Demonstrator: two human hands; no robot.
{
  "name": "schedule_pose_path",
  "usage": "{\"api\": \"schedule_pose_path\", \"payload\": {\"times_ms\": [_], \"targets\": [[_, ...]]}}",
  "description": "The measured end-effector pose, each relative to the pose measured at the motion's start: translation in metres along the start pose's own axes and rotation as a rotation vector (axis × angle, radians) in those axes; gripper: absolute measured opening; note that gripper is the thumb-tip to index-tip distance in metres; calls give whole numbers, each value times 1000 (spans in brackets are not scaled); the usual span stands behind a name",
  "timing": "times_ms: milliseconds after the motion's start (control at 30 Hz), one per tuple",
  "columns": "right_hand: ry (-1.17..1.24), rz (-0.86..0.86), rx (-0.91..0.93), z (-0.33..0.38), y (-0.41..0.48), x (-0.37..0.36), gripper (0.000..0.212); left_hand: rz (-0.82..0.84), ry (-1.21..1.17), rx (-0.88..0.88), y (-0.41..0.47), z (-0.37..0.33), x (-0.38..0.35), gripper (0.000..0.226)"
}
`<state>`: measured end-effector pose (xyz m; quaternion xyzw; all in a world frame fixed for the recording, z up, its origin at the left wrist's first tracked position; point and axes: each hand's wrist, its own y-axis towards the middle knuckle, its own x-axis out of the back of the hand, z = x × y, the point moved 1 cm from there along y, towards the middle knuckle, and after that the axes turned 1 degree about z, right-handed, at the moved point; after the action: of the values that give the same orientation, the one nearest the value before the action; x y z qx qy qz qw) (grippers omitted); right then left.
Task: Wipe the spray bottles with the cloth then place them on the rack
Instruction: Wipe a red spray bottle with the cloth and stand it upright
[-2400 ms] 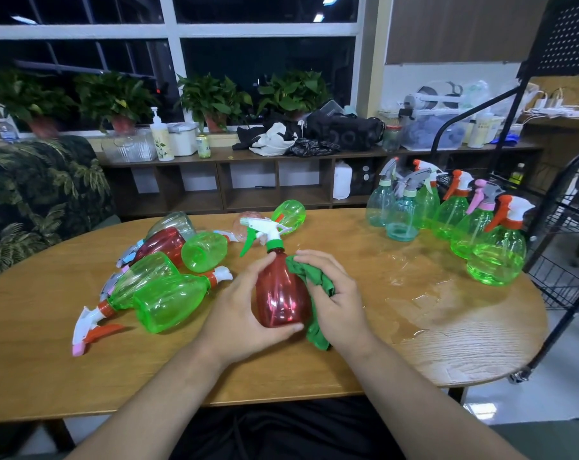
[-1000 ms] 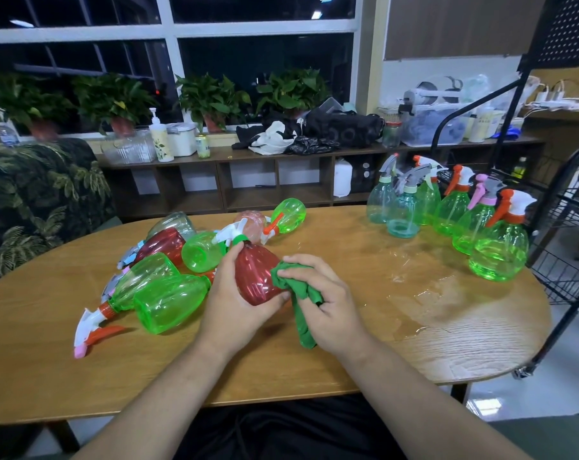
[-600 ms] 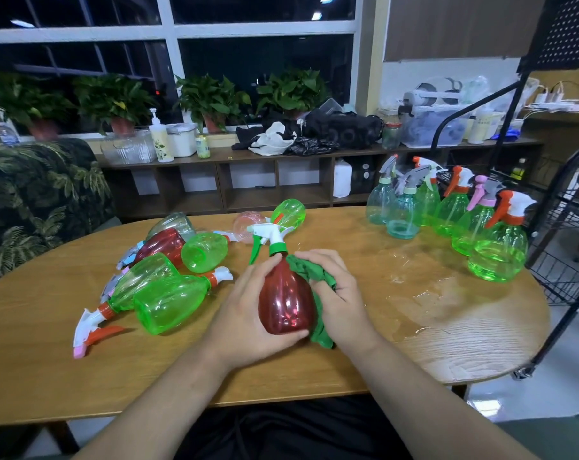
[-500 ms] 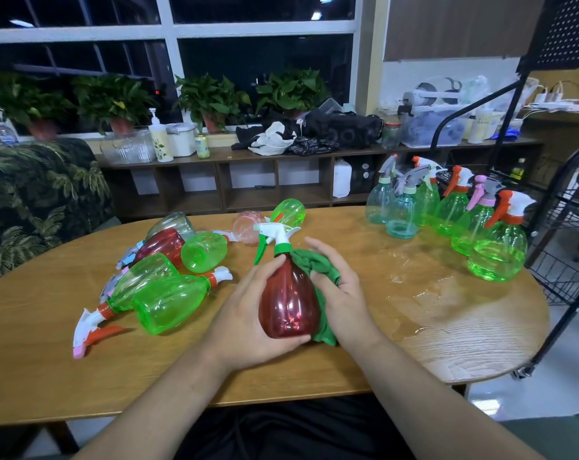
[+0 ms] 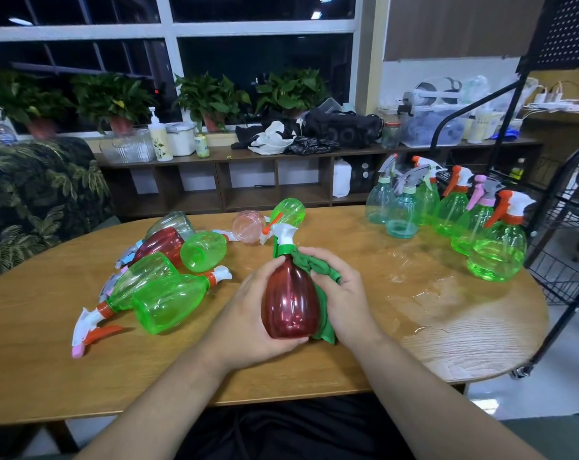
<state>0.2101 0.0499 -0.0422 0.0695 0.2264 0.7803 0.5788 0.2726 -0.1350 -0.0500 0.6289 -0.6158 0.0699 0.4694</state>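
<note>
While your left hand point(image 5: 248, 313) cups the translucent red plastic spray bottle point(image 5: 289, 303) from its left side, fingers curled under its round base and thumb up near the neck, your right hand point(image 5: 344, 293) grips the bunched green cloth point(image 5: 318, 265) and presses it against the bottle's right shoulder, just below the green collar. The bottle is roughly upright over the near middle of the round wooden table point(image 5: 49, 360), its white trigger head pointing away from you. Whether its base touches the wood you cannot tell, because your palm hides it. Part of the cloth hangs down behind the bottle towards the tabletop.

To your left, a heap of clear green, red and grey spray bottles point(image 5: 168, 300) lies sideways, one with a white-and-orange trigger nearest the table edge. At the far right of the table, a cluster of upright green and pale blue spray bottles point(image 5: 494, 247) stands close together, with a wet patch point(image 5: 424, 293) on the wood between them and your right hand. Just beyond that edge stands the black wire rack point(image 5: 567, 254).
</note>
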Motion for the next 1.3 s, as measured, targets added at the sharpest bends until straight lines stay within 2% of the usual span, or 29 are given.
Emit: {"api": "schedule_pose_path", "payload": {"times_ms": [367, 567, 767, 900, 1100, 1300], "targets": [[-246, 62, 320, -10, -4, 0, 43, -222, -29, 124, 2, 5, -2, 121], [-413, 148, 517, -8, -10, -7, 56, -390, -144, 228, 6, 6, 3, 113], [-582, 153, 673, -8, -12, -11, 54, -433, -151, 261, 8, 9, 4, 114], [-613, 134, 618, -6, -15, -13, 63, -406, -89, 250, 7, 14, 3, 118], [-461, 46, 486, 0, -15, -7, 52, -283, 12, 108, 2, 6, 2, 119], [-244, -56, 304, 2, -7, 1, 42, -122, 6, -9, -2, -4, 6, 123]]}}
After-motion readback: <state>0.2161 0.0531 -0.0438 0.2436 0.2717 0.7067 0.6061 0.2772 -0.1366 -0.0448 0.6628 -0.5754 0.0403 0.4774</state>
